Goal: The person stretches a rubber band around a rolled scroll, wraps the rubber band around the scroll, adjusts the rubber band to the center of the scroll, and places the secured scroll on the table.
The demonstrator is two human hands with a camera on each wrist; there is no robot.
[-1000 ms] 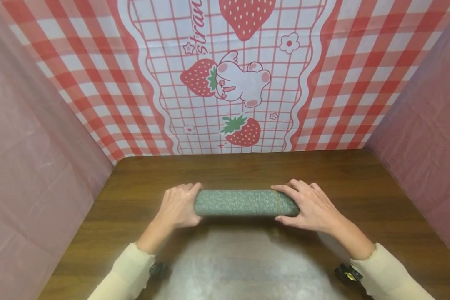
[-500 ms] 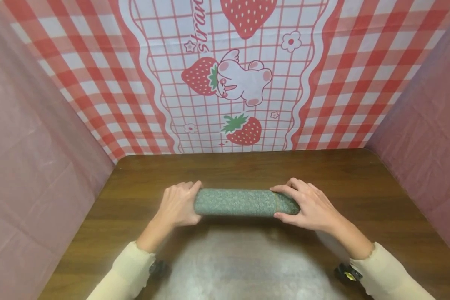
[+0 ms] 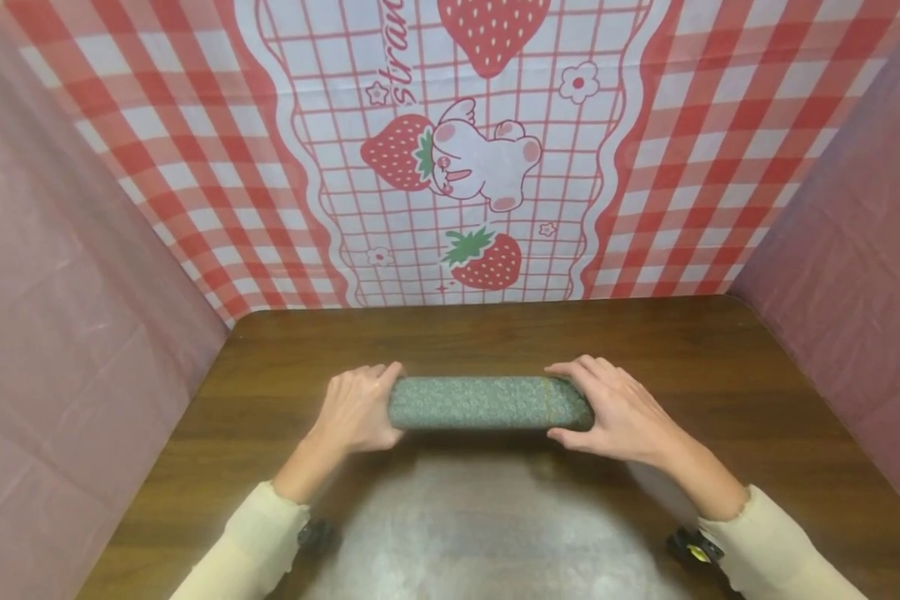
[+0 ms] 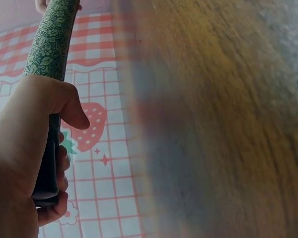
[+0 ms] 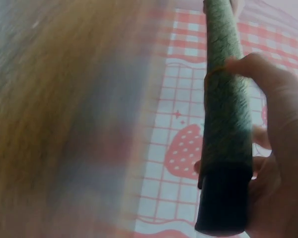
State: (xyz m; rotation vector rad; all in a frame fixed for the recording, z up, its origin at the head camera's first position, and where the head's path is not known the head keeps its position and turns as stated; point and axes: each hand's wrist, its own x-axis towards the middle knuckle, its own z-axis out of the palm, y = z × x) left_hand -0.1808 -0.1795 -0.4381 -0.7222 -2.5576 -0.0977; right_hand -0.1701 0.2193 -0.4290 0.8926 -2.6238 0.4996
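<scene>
A long green floral-patterned object (image 3: 468, 403) is held level over the wooden table, one hand at each end. Its exact kind cannot be told; the surface is smooth, and a thin yellowish band circles it near the right end. My left hand (image 3: 356, 410) grips the left end, thumb on the near side and fingers over the far side. My right hand (image 3: 622, 412) holds the right end, thumb and index finger apart on opposite sides. Black ends show in both wrist views, beside the left palm (image 4: 27, 129) and below the right thumb (image 5: 263, 74).
The brown wooden table (image 3: 487, 342) has a shiny reflection near the front. A red-and-white checked cloth (image 3: 487, 167) with strawberry prints hangs behind it. Pink sheets (image 3: 67, 275) stand along both sides. Dark devices (image 3: 693, 546) are strapped at the wrists.
Both hands keep nearly the same place. The green object's right end and its yellowish band have shifted slightly left, and the right index fingertip has shifted a little right.
</scene>
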